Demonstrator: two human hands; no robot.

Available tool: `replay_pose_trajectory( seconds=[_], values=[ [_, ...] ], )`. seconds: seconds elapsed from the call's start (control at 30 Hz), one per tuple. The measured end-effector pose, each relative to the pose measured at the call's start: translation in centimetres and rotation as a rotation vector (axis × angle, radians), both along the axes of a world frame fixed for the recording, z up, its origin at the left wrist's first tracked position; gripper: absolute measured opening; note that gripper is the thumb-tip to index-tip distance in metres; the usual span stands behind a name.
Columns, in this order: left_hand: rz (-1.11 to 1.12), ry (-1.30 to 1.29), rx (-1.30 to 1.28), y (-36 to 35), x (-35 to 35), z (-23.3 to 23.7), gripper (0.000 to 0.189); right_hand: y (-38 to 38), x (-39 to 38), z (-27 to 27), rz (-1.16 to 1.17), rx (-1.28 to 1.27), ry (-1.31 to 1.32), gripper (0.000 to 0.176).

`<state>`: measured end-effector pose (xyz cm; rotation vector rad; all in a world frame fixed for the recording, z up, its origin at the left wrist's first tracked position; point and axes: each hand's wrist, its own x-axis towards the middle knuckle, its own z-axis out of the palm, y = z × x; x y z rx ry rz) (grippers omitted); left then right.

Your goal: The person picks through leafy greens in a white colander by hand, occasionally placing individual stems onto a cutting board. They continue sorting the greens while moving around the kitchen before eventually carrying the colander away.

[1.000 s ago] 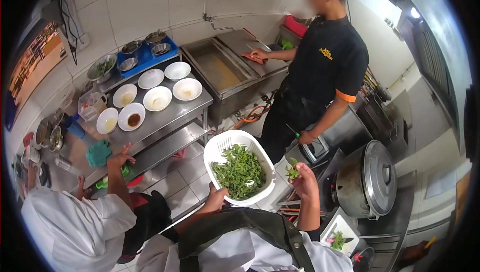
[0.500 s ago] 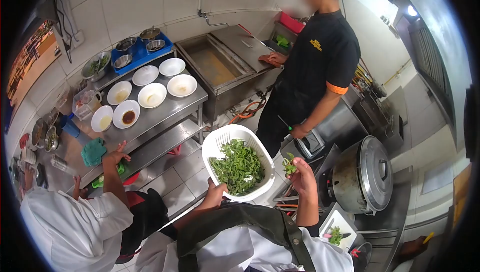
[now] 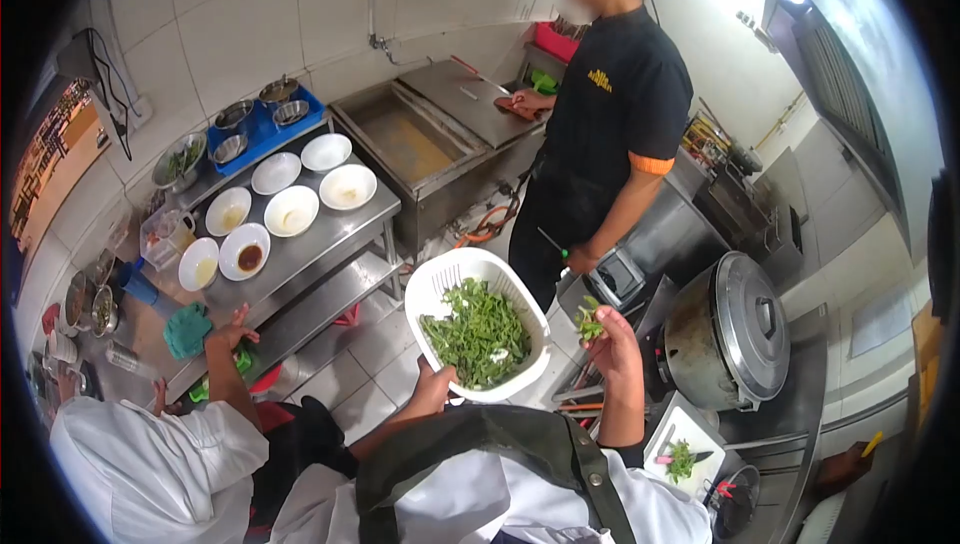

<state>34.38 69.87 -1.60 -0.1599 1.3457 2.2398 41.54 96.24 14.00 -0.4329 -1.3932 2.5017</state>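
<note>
My left hand (image 3: 432,391) grips the near rim of a white slotted basket (image 3: 448,278) filled with green leafy herbs (image 3: 478,332). My right hand (image 3: 612,347) is raised just right of the basket and pinches a small sprig of the green leaves (image 3: 588,322). Both hands are held in front of my dark apron, above the tiled floor.
A steel table (image 3: 330,234) on the left carries several white bowls (image 3: 290,210) and a blue tray (image 3: 262,127). A crouching person in white reaches to its lower shelf. A person in black stands by a steel vat (image 3: 410,139). A lidded big pot (image 3: 735,339) sits right.
The view has shifted slightly; the basket and my hands keep their hold. The person in black has moved the far hand along the counter.
</note>
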Motion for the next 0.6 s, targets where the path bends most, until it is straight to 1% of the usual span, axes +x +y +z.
replay_pose_trajectory(
  seconds=[0.07, 0.1, 0.2, 0.23, 0.27, 0.33, 0.37, 0.4, 0.47, 0.5, 0.53, 0.57, 0.6],
  values=[
    [0.020, -0.027, -0.013, 0.3, 0.1, 0.2, 0.054, 0.1, 0.4, 0.1, -0.011, -0.005, 0.017, 0.008],
    [-0.018, -0.058, -0.005, 0.1, 0.2, 1.1, 0.056, 0.3, 0.5, -0.3, -0.037, -0.004, -0.001, 0.009],
    [-0.001, -0.072, -0.027, -0.3, 0.3, 2.6, 0.056, 0.2, 0.8, -1.5, -0.075, -0.013, -0.043, 0.010],
    [-0.050, -0.100, 0.003, -0.4, -0.2, 0.8, 0.058, 0.3, 0.7, -1.7, -0.071, -0.011, -0.057, 0.010],
    [-0.025, -0.114, -0.023, -0.5, 0.0, 0.2, 0.058, 0.4, 0.5, -1.8, -0.053, -0.018, -0.062, 0.009],
    [-0.015, -0.125, -0.069, -0.2, 0.0, 2.6, 0.059, 0.1, 0.3, -0.8, -0.059, -0.027, -0.057, 0.009],
    [0.002, -0.031, -0.014, 0.0, -0.3, -0.4, 0.057, -0.2, 0.3, -0.3, -0.032, -0.043, -0.012, 0.008],
    [-0.033, -0.116, -0.016, -0.2, -0.1, 1.8, 0.056, -0.4, 0.1, -0.2, -0.056, 0.006, -0.009, 0.008],
    [-0.042, -0.145, 0.125, -0.1, 0.0, 1.7, 0.057, -0.3, -0.4, 0.2, 0.008, 0.023, 0.003, 0.008],
    [-0.072, -0.169, 0.047, -0.3, -0.2, 0.5, 0.056, -0.6, -0.4, 0.2, -0.004, 0.030, -0.003, 0.008],
    [-0.037, -0.108, -0.060, -0.2, -0.3, -0.5, 0.056, -0.8, -0.4, 0.2, -0.008, 0.036, -0.005, 0.007],
    [0.012, -0.094, -0.069, -0.1, -0.3, -1.3, 0.053, -1.0, -0.4, 0.2, 0.012, 0.048, -0.015, 0.006],
    [0.038, -0.086, -0.082, 0.2, 0.0, -0.8, 0.051, -1.1, -0.6, 0.2, 0.022, 0.031, -0.024, 0.006]
  ],
)
